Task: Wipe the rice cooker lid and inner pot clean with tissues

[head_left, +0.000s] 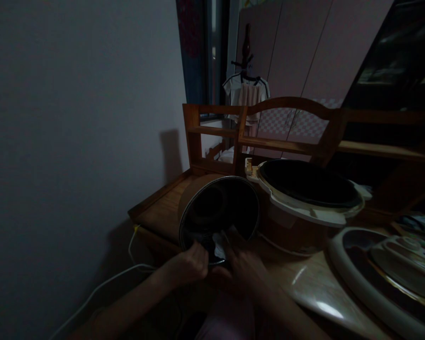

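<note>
A dark inner pot (212, 203) lies tipped on its side on the desk, its mouth facing me. My left hand (194, 262) is closed at the pot's lower left rim, seemingly gripping it. My right hand (242, 262) reaches over the lower rim, pressing a white cloth or tissue (219, 245) against the inside wall; its fingers are partly lost in shadow. Right of the pot stands the rice cooker body (293, 226), open at the top with a black interior. The cooker lid (396, 269) rests on the desk at the right.
A wooden desk (163, 203) with a low shelf rack (283, 141) along its back stands against a pale wall (81, 118). A white cable (106, 283) hangs at the left edge. Behind are a pink wardrobe (293, 56) and clothes (246, 94) on a stand. The room is dim.
</note>
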